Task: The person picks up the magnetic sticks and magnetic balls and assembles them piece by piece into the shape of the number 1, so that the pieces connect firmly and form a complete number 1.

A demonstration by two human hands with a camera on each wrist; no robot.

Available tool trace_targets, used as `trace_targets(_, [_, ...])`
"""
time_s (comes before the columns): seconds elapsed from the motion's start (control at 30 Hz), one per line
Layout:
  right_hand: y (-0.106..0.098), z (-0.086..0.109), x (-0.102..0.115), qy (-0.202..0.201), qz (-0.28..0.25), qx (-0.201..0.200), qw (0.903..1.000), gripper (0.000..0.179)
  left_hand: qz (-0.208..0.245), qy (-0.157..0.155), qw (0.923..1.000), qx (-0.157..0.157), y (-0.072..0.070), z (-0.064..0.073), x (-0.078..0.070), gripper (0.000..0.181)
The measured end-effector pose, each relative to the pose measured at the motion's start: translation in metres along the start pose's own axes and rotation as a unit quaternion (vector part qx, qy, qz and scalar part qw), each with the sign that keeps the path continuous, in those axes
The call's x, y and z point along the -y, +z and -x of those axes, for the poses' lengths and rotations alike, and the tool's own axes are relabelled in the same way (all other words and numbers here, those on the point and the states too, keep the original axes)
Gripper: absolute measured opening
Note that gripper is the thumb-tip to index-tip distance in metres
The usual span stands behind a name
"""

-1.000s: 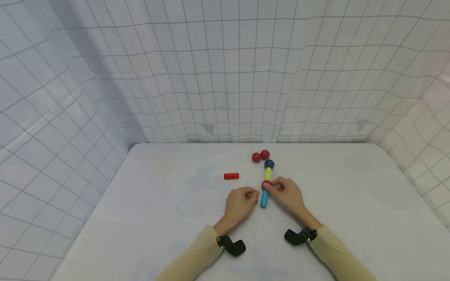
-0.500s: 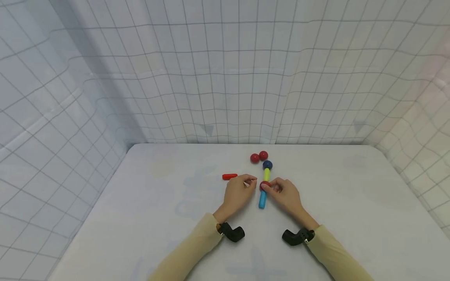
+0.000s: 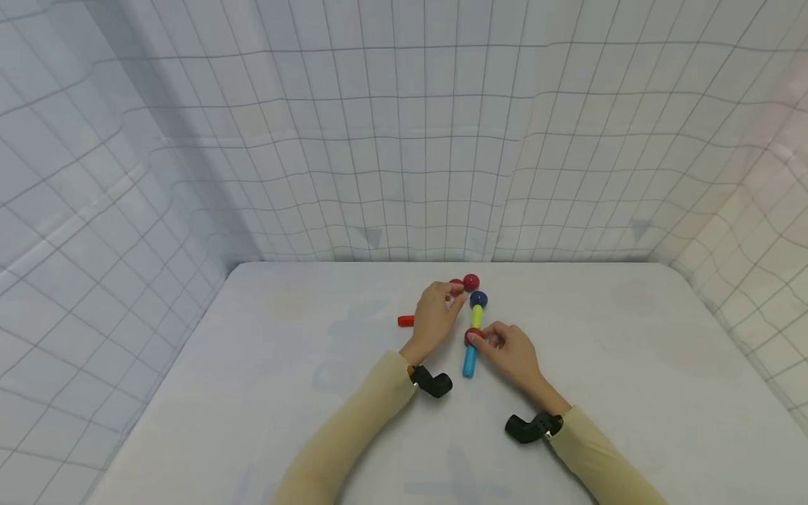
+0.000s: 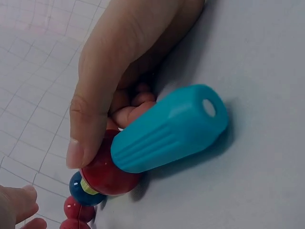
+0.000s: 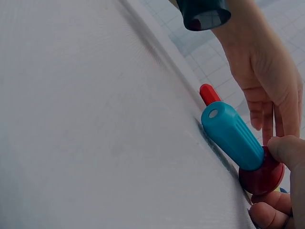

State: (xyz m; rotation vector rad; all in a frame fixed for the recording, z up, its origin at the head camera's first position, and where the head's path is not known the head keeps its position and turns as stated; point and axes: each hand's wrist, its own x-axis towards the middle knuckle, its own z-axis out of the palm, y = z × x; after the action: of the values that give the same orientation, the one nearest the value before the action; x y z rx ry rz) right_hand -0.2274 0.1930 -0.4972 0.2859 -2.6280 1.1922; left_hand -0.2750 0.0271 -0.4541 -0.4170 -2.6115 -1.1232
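My right hand (image 3: 514, 354) pinches a red ball (image 4: 112, 175) between thumb and fingers. This ball sits in a row on the table: a light-blue ribbed stick (image 3: 469, 362) joins its near side, a yellow-green stick (image 3: 477, 316) its far side. A dark blue ball (image 3: 479, 299) caps the row's far end. My left hand (image 3: 435, 315) reaches past the row's left side, thumb and forefinger apart, fingertips right at two loose red balls (image 3: 471, 282). It partly covers the left one of that pair, and its palm holds nothing visible.
A red stick (image 3: 406, 320) lies left of the row, partly hidden behind my left hand. The white table (image 3: 600, 337) ends at a back edge just beyond the loose balls, where a gridded white curtain (image 3: 404, 140) hangs. Black cameras (image 3: 432, 382) sit on both wrists.
My left hand has moved away from beside the row, forward to the loose red balls, now covering part of the red stick. My right hand keeps its pinch on the row's red ball.
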Motion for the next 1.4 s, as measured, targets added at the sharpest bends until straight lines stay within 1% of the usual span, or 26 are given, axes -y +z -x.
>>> trace_targets(0.1, [-0.001, 0.000, 0.001, 0.003, -0.001, 0.003, 1.0000, 0.028, -0.011, -0.005, 0.9999, 0.001, 0.004, -0.007, 0.000, 0.031])
trace_targets(0.3, [0.001, 0.001, -0.001, 0.004, -0.007, 0.010, 0.9999, 0.027, -0.030, -0.037, 0.9988, 0.013, 0.013, -0.015, 0.003, 0.045])
trace_targets(0.5, [0.001, 0.002, -0.001, 0.000, -0.010, 0.006, 0.9999, 0.026, -0.017, -0.064, 0.9977, 0.011, 0.024, -0.018, 0.008, 0.047])
trace_targets(0.57, [0.001, 0.002, -0.001, -0.001, -0.010, 0.006, 0.9999, 0.026, -0.007, -0.075, 0.9972, 0.008, 0.026, -0.018, 0.009, 0.049])
trace_targets(0.7, [0.002, 0.002, -0.001, -0.007, -0.010, 0.007, 0.9999, 0.026, -0.002, -0.091, 0.9959, -0.002, 0.032, -0.019, 0.011, 0.051])
trace_targets(0.93, [0.002, 0.001, -0.001, -0.014, -0.011, 0.003, 0.9998, 0.024, -0.017, -0.095, 0.9953, -0.009, 0.035, -0.023, 0.013, 0.049])
trace_targets(1.17, [0.001, 0.000, -0.002, -0.014, -0.005, 0.001, 0.9999, 0.025, -0.022, -0.097, 0.9948, -0.022, 0.036, -0.025, 0.012, 0.040])
trace_targets(1.4, [0.000, -0.002, -0.002, -0.020, -0.007, -0.003, 0.9998, 0.024, -0.022, -0.101, 0.9945, -0.019, 0.036, -0.026, 0.011, 0.036])
